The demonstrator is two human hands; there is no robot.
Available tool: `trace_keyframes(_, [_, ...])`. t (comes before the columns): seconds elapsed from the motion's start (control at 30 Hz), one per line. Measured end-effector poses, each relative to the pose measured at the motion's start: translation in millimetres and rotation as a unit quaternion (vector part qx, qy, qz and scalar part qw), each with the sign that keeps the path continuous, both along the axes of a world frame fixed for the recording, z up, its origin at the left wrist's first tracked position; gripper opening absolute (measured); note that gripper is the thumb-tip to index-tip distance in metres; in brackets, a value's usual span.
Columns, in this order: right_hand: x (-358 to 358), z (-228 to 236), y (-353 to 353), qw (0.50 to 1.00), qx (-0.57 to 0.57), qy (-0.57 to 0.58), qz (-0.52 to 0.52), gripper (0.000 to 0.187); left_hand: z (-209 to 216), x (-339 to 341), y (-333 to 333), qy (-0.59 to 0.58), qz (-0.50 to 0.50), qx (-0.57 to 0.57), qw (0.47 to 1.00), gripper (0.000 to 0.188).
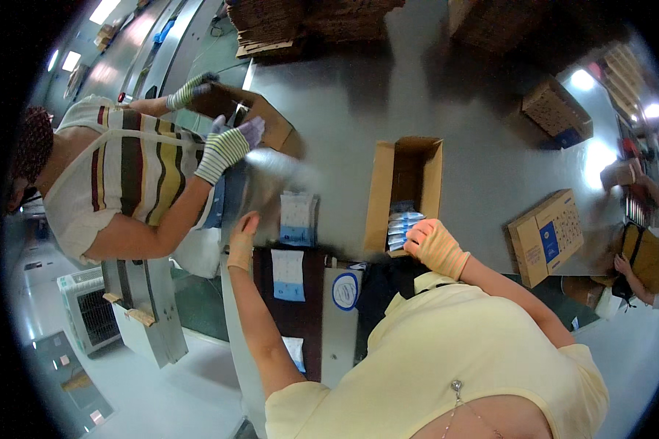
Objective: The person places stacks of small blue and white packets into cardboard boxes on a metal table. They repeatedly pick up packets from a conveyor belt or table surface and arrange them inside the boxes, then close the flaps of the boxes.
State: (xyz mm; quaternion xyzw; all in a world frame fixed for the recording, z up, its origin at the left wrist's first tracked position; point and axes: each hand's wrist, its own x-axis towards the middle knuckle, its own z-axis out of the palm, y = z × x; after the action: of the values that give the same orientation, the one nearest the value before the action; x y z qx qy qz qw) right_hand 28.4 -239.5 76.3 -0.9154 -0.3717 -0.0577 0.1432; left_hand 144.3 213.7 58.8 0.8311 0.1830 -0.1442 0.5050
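Observation:
My right hand, in an orange-beige glove, rests on a stack of white-and-blue packets at the near end of an open cardboard box, fingers curled over them. My left hand, also gloved, is stretched out with fingers apart at the grey table's near edge. It sits just left of a loose white-and-blue packet and holds nothing that I can see.
A co-worker in a striped shirt stands at the left, gloved hands at another open box. Closed cartons lie on the right. Flat cardboard stacks line the far edge. More packets lie on a dark surface below.

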Motion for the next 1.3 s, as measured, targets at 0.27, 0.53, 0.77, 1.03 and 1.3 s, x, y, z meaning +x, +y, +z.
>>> trace_keyframes(0.27, [0, 6, 1, 0.998, -0.033, 0.045, -0.011, 0.006, -46, 35, 2, 0.155, -0.102, -0.131, 0.974, 0.061])
trace_keyframes(0.53, [-2, 1, -3, 0.998, -0.05, 0.026, -0.013, 0.008, -46, 12, -162, -0.092, -0.379, 0.412, 0.824, 0.072])
trace_keyframes(0.77, [-4, 4, 1, 0.998, -0.065, 0.007, 0.003, 0.006, -29, 12, -201, -0.116, -0.338, 0.346, 0.867, 0.054])
trace_keyframes(1.03, [-1, 4, 7, 0.996, -0.091, 0.016, 0.017, 0.007, -20, 36, -196, -0.047, -0.174, -0.578, 0.796, 0.044])
trace_keyframes(1.3, [5, 13, 4, 0.992, -0.119, 0.048, 0.006, 0.009, 3, -7, -301, -0.144, -0.347, 0.333, 0.865, 0.09])
